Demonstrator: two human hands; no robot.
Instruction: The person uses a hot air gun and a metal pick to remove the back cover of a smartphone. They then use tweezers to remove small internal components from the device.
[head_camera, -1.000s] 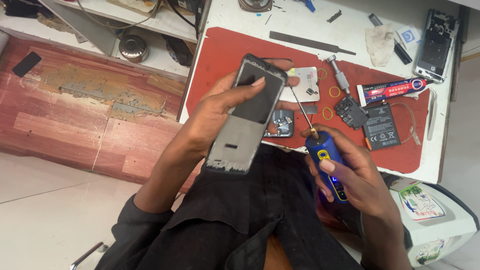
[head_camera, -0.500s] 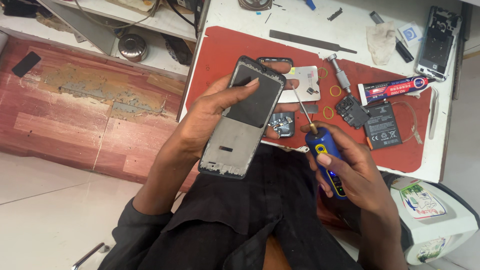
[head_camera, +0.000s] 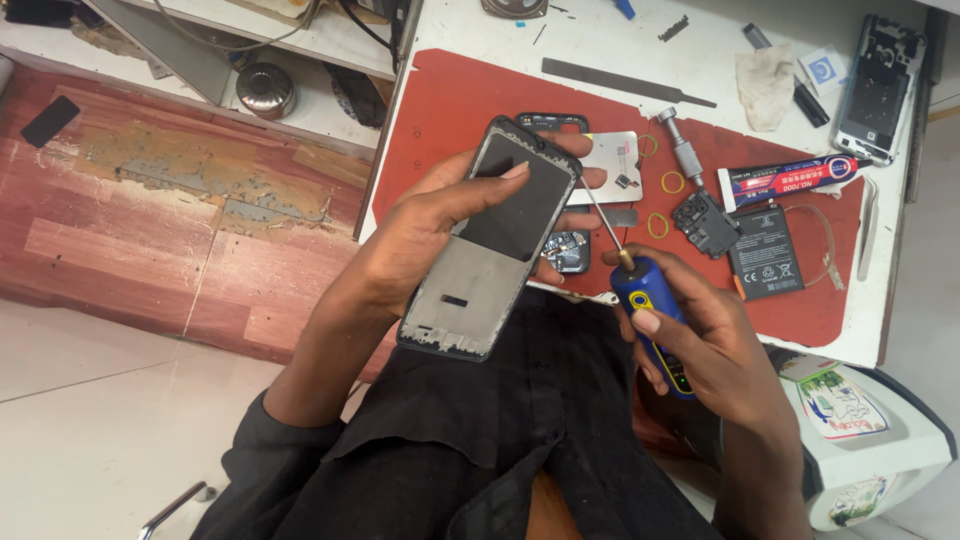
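A person seated at a white counter (head_camera: 600, 40) covered by a red work mat (head_camera: 470, 110) holds a stripped phone frame (head_camera: 495, 240) over the counter's near edge, above the lap. The left hand (head_camera: 430, 225) is clamped around the frame from its left side, thumb across the dark upper panel, fingers showing behind its right edge. The right hand (head_camera: 715, 345) is closed around the blue-and-yellow handle of a screwdriver (head_camera: 640, 290), whose thin shaft slants up to the frame's upper right corner; whether the tip is seated there cannot be told. Done well, this step likely calls for a steady frame, the tip set squarely and light turning pressure, since a slip could scar the panel. On the mat behind lie a black battery (head_camera: 765, 255), a glue tube (head_camera: 785, 180), a small camera module (head_camera: 708, 222) and yellow rubber bands (head_camera: 673, 182). A second phone shell (head_camera: 880, 90) rests at the counter's far right corner, a flat file (head_camera: 625, 82) along the far edge.
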